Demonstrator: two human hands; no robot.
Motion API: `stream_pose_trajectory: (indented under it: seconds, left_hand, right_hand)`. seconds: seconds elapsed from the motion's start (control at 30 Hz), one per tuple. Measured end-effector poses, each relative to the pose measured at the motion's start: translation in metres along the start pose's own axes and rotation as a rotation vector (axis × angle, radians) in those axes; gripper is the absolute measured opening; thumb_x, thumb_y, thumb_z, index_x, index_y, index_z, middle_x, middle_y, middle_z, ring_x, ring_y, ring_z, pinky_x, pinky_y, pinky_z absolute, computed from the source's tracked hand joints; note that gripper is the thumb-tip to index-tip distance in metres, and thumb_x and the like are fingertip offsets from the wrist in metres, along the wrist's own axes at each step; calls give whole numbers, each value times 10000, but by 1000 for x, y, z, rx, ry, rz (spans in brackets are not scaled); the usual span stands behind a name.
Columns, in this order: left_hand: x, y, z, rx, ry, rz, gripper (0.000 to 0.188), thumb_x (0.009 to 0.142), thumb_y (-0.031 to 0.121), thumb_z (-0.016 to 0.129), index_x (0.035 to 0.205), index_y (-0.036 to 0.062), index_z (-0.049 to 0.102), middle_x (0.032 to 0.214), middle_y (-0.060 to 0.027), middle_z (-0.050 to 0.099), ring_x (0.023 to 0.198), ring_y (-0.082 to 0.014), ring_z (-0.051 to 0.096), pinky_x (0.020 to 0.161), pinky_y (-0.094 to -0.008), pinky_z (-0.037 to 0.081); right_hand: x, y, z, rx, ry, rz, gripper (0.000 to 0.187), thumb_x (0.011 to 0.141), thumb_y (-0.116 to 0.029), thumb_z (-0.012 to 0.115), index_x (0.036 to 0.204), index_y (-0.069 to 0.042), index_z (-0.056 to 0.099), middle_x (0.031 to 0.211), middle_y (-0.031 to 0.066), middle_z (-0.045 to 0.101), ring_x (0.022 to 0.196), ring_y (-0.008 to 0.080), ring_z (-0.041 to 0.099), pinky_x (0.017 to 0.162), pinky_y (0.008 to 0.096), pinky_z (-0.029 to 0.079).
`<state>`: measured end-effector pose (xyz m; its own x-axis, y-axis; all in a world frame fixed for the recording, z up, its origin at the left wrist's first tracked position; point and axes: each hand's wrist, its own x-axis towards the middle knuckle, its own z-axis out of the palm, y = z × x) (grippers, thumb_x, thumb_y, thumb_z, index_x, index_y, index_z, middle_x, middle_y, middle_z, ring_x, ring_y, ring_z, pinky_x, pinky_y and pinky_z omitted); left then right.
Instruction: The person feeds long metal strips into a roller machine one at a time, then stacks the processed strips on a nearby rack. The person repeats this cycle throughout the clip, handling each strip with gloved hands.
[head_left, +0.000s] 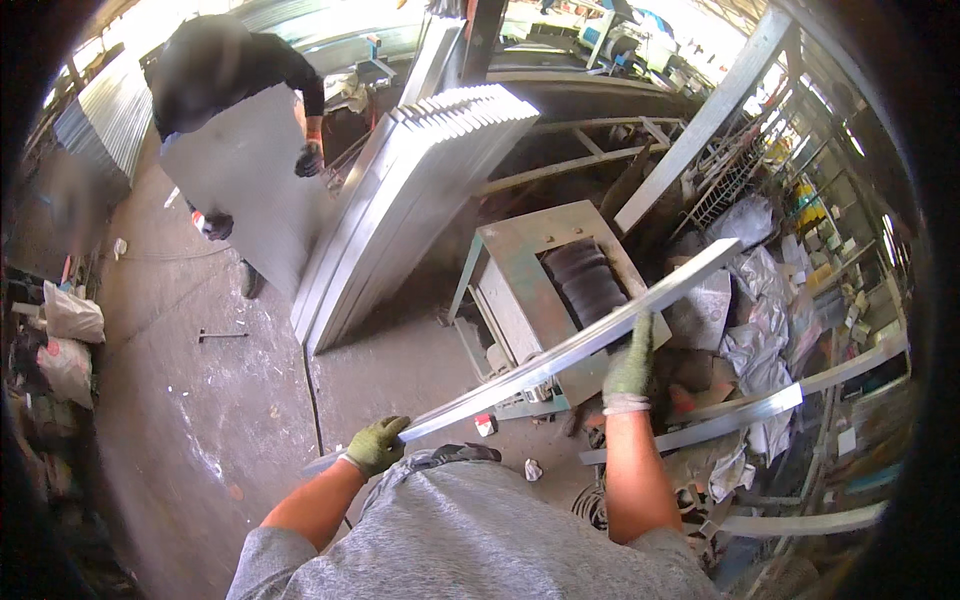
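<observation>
A long, straight silvery metal bar (530, 373) slants across in front of me, its far right end raised. My left hand (377, 447), in a green work glove, is closed round the bar near its left end. My right hand (630, 370), in the same kind of glove, grips it farther along from below; its fingers are partly hidden by the bar. Just beyond the bar stands a worn, greenish box-shaped machine (512, 245) with a dark ribbed part (587, 283) in its top. The bar passes over the machine's near right edge; whether they touch, I cannot tell.
A tall stack of folded metal panels (405, 210) leans beyond the machine. At the far left a co-worker holds a grey metal sheet (240, 180). A hammer-like tool (222, 336) lies on the floor. More metal bars (700, 428) and plastic sacks (755, 330) crowd the right side.
</observation>
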<state>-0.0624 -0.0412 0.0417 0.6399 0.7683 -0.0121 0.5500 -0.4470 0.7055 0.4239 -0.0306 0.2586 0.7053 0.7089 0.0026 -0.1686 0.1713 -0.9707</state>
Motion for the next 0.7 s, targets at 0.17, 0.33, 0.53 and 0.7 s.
stream_pose_trajectory:
  seconds: [0.17, 0.33, 0.53, 0.7]
  left_hand:
    - [16, 44, -39, 78, -15, -45, 590, 964, 346, 810, 1507, 165, 665, 1444, -174, 747, 1236, -423, 751, 1012, -530, 629]
    - [56, 63, -79, 110, -171, -104, 611, 984, 300, 822, 1540, 114, 650, 1504, -195, 723, 1288, -447, 735, 1076, -520, 607]
    - [-11, -58, -181, 52, -375, -254, 768, 943, 390, 845, 1594, 61, 605, 1585, -257, 655, 1454, -439, 645, 1221, -497, 521]
    - [-106, -168, -264, -26, -601, -518, 805, 961, 456, 833, 1590, 10, 605, 1454, -268, 735, 1369, -436, 709, 1159, -462, 561]
  right_hand:
    - [-55, 96, 27, -181, -190, 190, 832, 1140, -688, 575, 1664, -43, 521, 1550, 106, 639, 1340, 227, 617, 1130, 398, 529]
    - [-76, 167, 60, 35, -162, 370, 658, 1118, -611, 679, 1527, -96, 681, 1292, 62, 794, 1007, 157, 737, 874, 344, 613]
    - [-37, 225, 96, 55, 164, 472, 698, 1020, -723, 737, 1346, -106, 744, 1124, 85, 796, 914, 192, 755, 815, 353, 628]
    - [-58, 268, 137, 260, 224, 491, 674, 1004, -662, 807, 1368, -99, 739, 1172, 72, 787, 1008, 212, 773, 920, 381, 650]
